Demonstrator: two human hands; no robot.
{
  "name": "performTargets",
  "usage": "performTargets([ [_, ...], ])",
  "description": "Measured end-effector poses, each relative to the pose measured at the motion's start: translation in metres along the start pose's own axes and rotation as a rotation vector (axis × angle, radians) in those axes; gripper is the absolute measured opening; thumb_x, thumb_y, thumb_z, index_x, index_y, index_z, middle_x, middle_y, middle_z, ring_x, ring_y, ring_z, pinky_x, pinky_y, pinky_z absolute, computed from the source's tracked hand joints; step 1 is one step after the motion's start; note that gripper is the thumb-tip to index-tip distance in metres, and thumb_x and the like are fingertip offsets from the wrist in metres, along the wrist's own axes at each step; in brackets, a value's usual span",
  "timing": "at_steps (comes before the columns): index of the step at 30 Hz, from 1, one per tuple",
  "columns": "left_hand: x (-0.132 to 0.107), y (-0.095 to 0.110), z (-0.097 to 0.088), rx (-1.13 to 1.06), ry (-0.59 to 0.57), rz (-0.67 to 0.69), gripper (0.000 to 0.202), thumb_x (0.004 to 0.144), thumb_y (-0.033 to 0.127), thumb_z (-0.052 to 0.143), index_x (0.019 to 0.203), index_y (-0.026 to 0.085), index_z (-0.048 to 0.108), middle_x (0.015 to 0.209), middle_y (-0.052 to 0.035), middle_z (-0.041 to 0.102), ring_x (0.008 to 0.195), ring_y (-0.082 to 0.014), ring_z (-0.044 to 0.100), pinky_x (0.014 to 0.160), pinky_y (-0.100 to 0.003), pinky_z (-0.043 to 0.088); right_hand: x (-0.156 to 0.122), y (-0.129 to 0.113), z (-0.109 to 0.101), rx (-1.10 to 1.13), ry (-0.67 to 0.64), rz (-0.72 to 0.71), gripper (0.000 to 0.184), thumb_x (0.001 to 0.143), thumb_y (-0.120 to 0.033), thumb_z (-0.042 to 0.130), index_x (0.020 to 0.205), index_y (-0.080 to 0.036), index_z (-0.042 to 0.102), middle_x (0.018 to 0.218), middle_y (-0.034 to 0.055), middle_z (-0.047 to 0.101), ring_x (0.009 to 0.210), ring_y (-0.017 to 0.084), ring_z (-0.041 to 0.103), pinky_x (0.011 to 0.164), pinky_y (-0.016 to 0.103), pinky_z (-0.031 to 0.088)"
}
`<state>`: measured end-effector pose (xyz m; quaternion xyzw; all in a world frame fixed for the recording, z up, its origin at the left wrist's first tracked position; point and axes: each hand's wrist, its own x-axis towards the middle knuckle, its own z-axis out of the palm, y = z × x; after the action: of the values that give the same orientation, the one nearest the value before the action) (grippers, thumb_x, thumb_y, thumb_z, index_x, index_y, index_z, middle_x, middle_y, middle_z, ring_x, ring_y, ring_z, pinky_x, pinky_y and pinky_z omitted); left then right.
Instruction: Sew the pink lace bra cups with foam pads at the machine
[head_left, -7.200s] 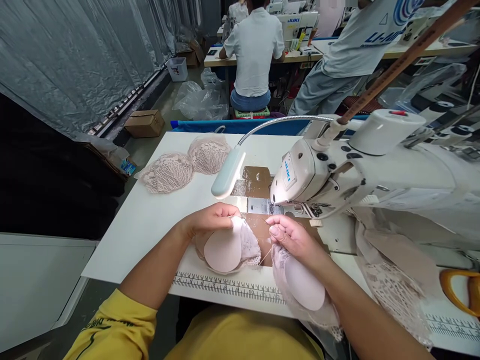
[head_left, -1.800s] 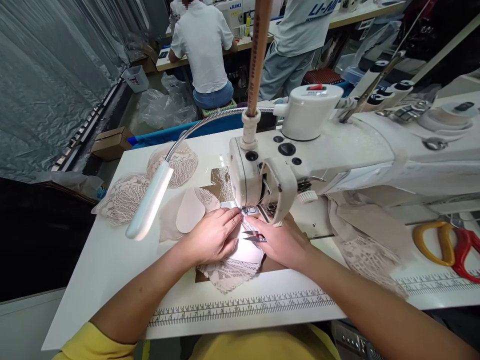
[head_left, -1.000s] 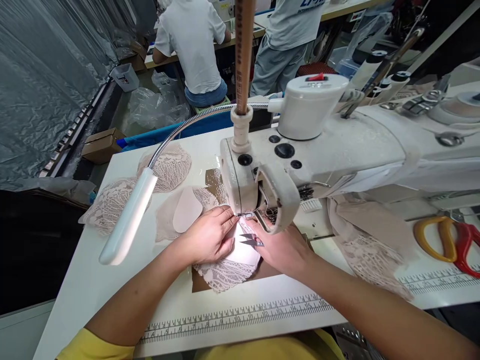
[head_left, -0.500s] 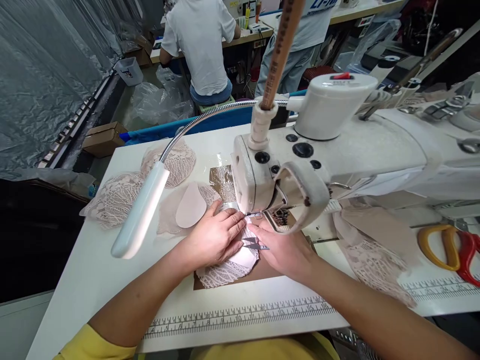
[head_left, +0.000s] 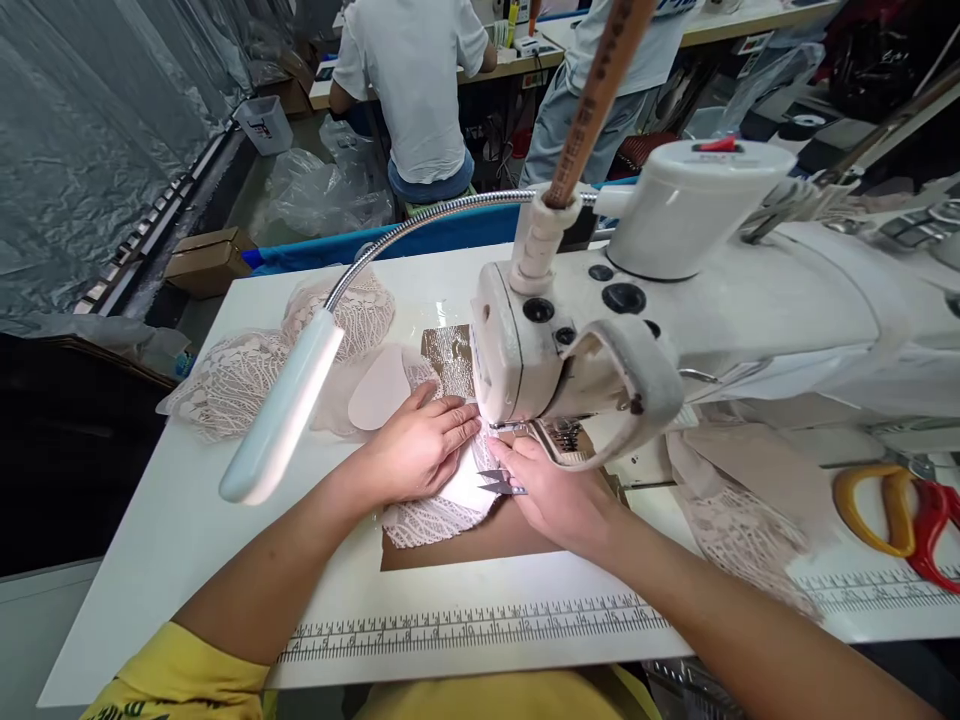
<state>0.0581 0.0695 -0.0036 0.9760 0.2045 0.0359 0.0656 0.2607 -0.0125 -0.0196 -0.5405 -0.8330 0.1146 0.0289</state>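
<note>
A pale lace piece [head_left: 435, 522] with a smooth cream patch on it lies under the head of a white sewing machine [head_left: 499, 350]. My left hand [head_left: 420, 445] rests flat on this piece, fingers stretched toward the presser foot [head_left: 511, 428]. Small thread snips [head_left: 498, 483] are held in my right hand [head_left: 562, 495], their pointed blades apart and aimed left over the patch. My right fingertips touch the lace edge just in front of the foot. The needle point cannot be made out.
More lace pieces [head_left: 225, 385] lie left, beneath a lit gooseneck lamp [head_left: 285, 405]. A cream teardrop piece [head_left: 380, 388] sits beside my left hand. Right of the machine are lace fabric [head_left: 750, 520] and yellow-and-red-handled scissors [head_left: 874, 510]. A printed ruler [head_left: 465, 632] runs along the front edge. A co-worker [head_left: 409, 90] sits beyond.
The lace piece has slid a little away from me, toward the foot, with my left hand on it. My right hand still holds the snips. The whole view has shifted slightly.
</note>
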Motion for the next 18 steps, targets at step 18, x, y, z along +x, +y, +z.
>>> performTargets([
  [18, -0.030, 0.044, 0.006, 0.001, 0.096, -0.227, 0.043, 0.086, 0.031, 0.050, 0.125, 0.011, 0.055, 0.128, -0.0144, 0.059, 0.111, -0.0282, 0.056, 0.086, -0.040, 0.048, -0.010, -0.006, -0.004, 0.408, -0.002, 0.090, 0.036, 0.087, -0.039, 0.050, 0.056, -0.020, 0.047, 0.055, -0.0037, 0.049, 0.055, 0.013, 0.046, 0.052, 0.025, 0.032],
])
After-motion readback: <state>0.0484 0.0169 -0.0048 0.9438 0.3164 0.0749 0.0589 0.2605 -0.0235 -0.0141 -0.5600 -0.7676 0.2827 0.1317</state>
